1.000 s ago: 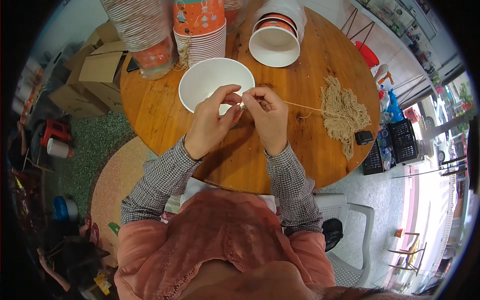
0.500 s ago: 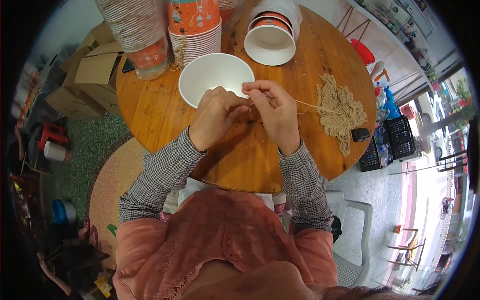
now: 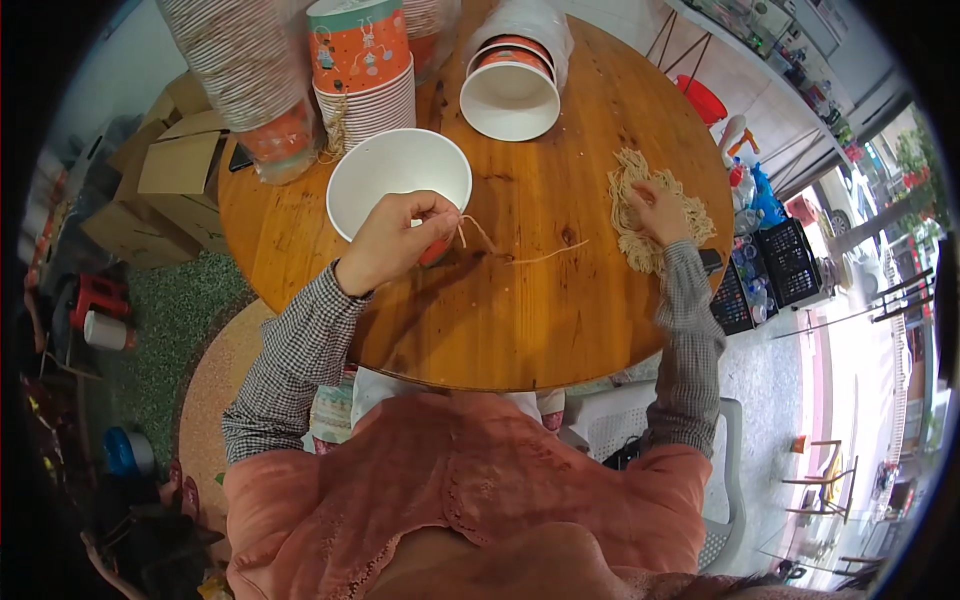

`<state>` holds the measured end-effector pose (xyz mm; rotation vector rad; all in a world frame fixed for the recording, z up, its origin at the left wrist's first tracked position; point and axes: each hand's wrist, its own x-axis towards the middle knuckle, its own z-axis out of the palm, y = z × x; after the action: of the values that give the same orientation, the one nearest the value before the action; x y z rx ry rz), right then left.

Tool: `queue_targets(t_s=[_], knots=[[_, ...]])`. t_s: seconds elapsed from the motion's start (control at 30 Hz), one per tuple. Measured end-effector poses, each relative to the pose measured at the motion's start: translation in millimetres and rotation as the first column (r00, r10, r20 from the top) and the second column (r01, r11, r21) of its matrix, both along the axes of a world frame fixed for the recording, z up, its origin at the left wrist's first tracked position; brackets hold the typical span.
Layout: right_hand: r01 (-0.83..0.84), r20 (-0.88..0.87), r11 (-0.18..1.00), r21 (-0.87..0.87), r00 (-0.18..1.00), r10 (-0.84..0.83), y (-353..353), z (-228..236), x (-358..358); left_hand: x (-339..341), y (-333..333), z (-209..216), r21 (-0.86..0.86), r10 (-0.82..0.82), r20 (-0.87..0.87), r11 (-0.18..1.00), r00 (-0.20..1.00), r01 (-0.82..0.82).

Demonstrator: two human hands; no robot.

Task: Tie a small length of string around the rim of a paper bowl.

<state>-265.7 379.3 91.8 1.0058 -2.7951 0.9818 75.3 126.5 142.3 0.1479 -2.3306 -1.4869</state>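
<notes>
My left hand (image 3: pixel 398 240) is closed in a pinch at the near right rim of a white paper tub (image 3: pixel 385 165). A thin tan string (image 3: pixel 548 257) comes out of its fingertips, curls once and trails right across the wood; a bit of the tub's orange outside shows under the hand. Far to the right, my right hand (image 3: pixel 662 213) lies over a heap of tan strings (image 3: pixel 690 205), touching it. Its fingers are partly lost among the strings, so I cannot tell whether they grip any.
Behind the tub stand a stack of orange-patterned tubs (image 3: pixel 362 60) and a tall plastic-wrapped stack (image 3: pixel 265 130). More nested tubs (image 3: pixel 510 100) lie on their side in plastic. The round wooden table (image 3: pixel 500 340) ends near my body. Cardboard boxes (image 3: pixel 180 165) stand left, black crates (image 3: pixel 792 268) right.
My right hand has left my left hand and moved right to the heap of strings. The string now lies loose from my left hand. The whole view has shifted slightly.
</notes>
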Motion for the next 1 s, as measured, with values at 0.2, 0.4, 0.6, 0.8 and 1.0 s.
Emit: queue_targets(t_s=[0.2,0.4,0.6,0.8,1.0], knots=[[-0.318,0.45,0.796,-0.515,0.69,0.567,-73.5,40.4,179.8,4.4,-3.1,-2.2,-0.031,0.012,0.021,0.999,1.0,-0.011],[-0.05,0.622,0.659,-0.75,0.284,0.73,-98.6,7.2,234.6,5.4,0.5,3.4,-0.014,0.058,0.07,0.998,0.996,-0.057],[0.037,0.594,0.653,-0.756,0.457,0.662,-79.7,13.6,243.8,1.8,-5.4,-4.2,0.03,0.116,-0.046,0.993,0.992,-0.115],[-0.511,-0.036,0.703,-0.495,0.82,0.571,-78.7,66.9,246.0,-3.6,-9.2,-7.6,-0.007,0.092,-0.138,0.996,0.986,-0.094],[-0.499,-0.095,0.695,-0.518,0.841,0.533,-110.1,59.9,203.8,-1.5,0.6,3.6,-0.026,-0.071,-0.068,0.997,0.995,0.07]])
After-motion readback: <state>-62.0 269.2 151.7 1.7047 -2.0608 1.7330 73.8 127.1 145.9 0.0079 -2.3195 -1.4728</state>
